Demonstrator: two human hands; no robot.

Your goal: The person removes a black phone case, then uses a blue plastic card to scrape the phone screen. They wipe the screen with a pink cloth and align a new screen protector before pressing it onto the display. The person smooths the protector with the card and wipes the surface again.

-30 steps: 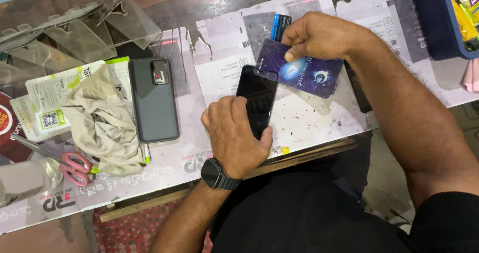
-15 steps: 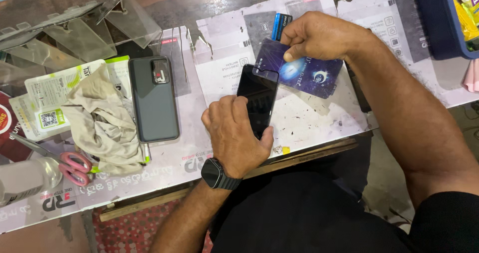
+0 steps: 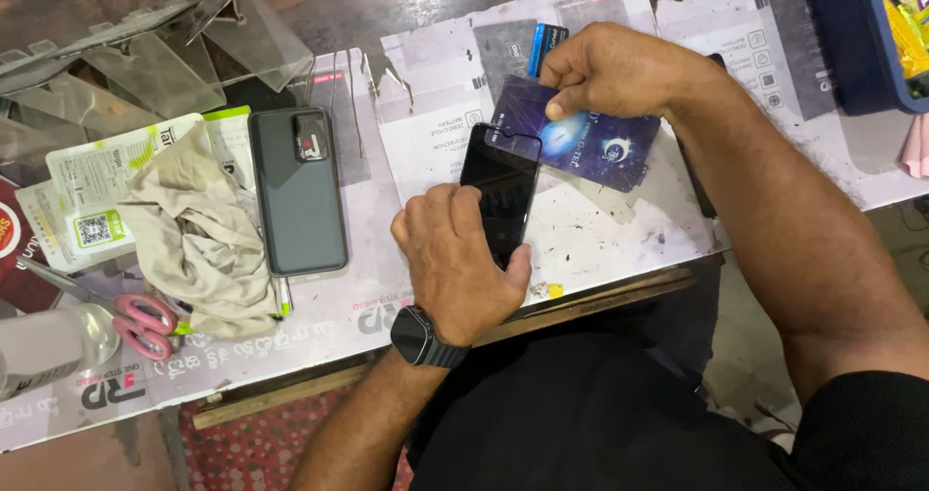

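Phone (image 3: 503,186), black and with a dark screen facing up, is laid on the paper-covered table (image 3: 619,239) near the middle of the scene, close to the near edge. Its near end is covered by the left hand (image 3: 455,259), whose fingers are curled narrowly around the sides so that the phone is pinned flat; a black smartwatch (image 3: 424,338) is worn on that wrist. Just beyond the phone's far right corner, a dark blue card (image 3: 600,148) printed with a moon and a glowing spot is pinched by the right hand (image 3: 619,70), thumb underneath and fingers folded tightly over the far edge. The card's near left edge is placed touching the phone's far end, or just over it; which of the 2 cannot be told. A small blue packet (image 3: 545,48) is seen partly hidden behind the right hand's fingers. To the left, well apart from the hands, a second phone in a grey case (image 3: 295,191) is laid camera side up, with a crumpled beige cloth (image 3: 198,239) just beside it. Pink-handled scissors (image 3: 135,319) are laid at the near left, and clear plastic stands (image 3: 145,65) are placed at the far left.
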